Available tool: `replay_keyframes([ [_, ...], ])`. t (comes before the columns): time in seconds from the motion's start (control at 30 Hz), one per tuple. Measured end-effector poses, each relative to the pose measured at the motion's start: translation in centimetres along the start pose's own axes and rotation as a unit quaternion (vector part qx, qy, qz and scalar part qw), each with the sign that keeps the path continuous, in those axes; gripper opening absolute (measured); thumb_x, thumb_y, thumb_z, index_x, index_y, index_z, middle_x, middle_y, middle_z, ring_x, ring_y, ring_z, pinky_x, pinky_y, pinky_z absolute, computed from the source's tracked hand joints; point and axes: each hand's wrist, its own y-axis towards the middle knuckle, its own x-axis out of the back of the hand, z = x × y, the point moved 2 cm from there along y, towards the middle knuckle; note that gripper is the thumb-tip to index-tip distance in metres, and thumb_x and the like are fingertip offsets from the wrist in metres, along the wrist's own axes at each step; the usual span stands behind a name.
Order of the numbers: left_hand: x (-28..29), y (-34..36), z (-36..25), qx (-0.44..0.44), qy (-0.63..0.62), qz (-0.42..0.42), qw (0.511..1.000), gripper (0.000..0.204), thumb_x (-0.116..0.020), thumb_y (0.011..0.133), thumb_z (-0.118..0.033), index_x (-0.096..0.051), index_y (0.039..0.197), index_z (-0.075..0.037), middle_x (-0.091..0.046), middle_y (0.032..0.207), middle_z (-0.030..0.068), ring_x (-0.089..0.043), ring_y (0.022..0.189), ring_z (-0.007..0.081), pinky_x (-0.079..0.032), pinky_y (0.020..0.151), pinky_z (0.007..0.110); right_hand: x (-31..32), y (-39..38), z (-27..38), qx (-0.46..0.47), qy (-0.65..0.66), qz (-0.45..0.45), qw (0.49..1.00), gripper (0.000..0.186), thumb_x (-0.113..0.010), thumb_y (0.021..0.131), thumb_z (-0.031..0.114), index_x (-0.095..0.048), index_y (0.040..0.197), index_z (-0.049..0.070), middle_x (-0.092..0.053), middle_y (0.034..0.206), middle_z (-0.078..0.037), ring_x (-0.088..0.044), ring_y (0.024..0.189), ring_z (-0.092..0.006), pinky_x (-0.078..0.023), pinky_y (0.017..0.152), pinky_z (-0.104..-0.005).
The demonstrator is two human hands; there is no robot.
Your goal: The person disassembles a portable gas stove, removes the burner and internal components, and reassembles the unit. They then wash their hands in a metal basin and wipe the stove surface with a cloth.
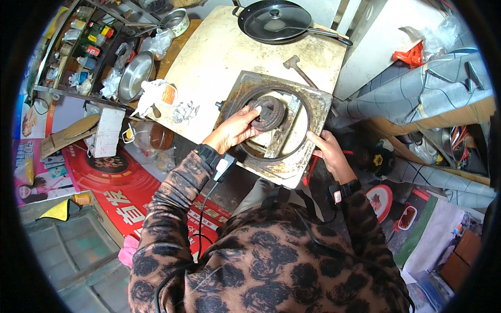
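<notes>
A grimy, rust-stained gas stove frame (245,83) with a large round opening lies at the front edge of the pale table. Within that opening, my left hand (241,127) grips a dark round burner head (273,113), thumb on top; its underside is hidden. My right hand (329,148) holds the frame by its right edge, thumb on the upper face and fingers beneath. Beyond the frame lies a hammer (300,70), its handle partly behind the stove's far corner.
A black pan with a glass lid (275,24) stands at the table's far end. On the left are a white plastic bag (154,97), small dark pieces (185,111) and a metal basin (136,76). Silvery wrapped shelving (417,86) borders the right side. A red printed sheet (130,193) covers floor at left.
</notes>
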Motion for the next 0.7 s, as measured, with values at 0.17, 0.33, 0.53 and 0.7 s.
replay_keyframes([
  [0.17,0.1,0.4,0.3,-0.016,0.021,0.023,0.999,0.058,-0.054,0.107,-0.024,-0.026,0.153,-0.003,-0.063,0.127,0.0129,-0.072,0.099,0.0172,-0.064,0.082,0.031,1.2,0.9,-1.4,-0.015,-0.014,-0.016,1.000,0.060,-0.078,0.087,0.044,-0.059,0.129,0.006,-0.067,0.122,-0.007,-0.060,0.114,-0.0188,-0.044,0.096,-0.0423],
  [0.33,0.5,0.6,0.7,-0.036,0.028,0.042,0.998,0.054,-0.054,0.107,-0.023,-0.031,0.153,-0.007,-0.066,0.122,0.0081,-0.071,0.096,0.0132,-0.063,0.079,0.027,1.6,1.9,-1.9,-0.017,-0.016,-0.011,1.000,0.064,-0.079,0.087,0.043,-0.055,0.131,0.004,-0.066,0.123,-0.009,-0.060,0.114,-0.0195,-0.045,0.095,-0.0425],
  [0.53,1.0,1.0,1.5,-0.027,0.047,0.035,0.998,0.066,-0.054,0.107,-0.022,-0.019,0.160,-0.008,-0.066,0.122,0.0069,-0.071,0.091,0.0114,-0.063,0.076,0.026,1.5,1.7,-1.5,-0.015,-0.019,-0.004,1.000,0.066,-0.079,0.086,0.043,-0.055,0.132,0.003,-0.066,0.124,-0.010,-0.061,0.114,-0.0207,-0.045,0.097,-0.0432],
  [0.7,0.7,1.4,2.1,-0.020,0.105,-0.003,0.994,0.048,-0.056,0.107,-0.025,-0.039,0.150,-0.013,-0.064,0.125,0.0034,-0.069,0.099,0.0128,-0.061,0.085,0.030,0.8,1.1,-0.7,-0.021,-0.034,-0.012,0.999,0.065,-0.080,0.086,0.044,-0.055,0.131,0.004,-0.066,0.123,-0.009,-0.060,0.114,-0.0201,-0.044,0.096,-0.0433],
])
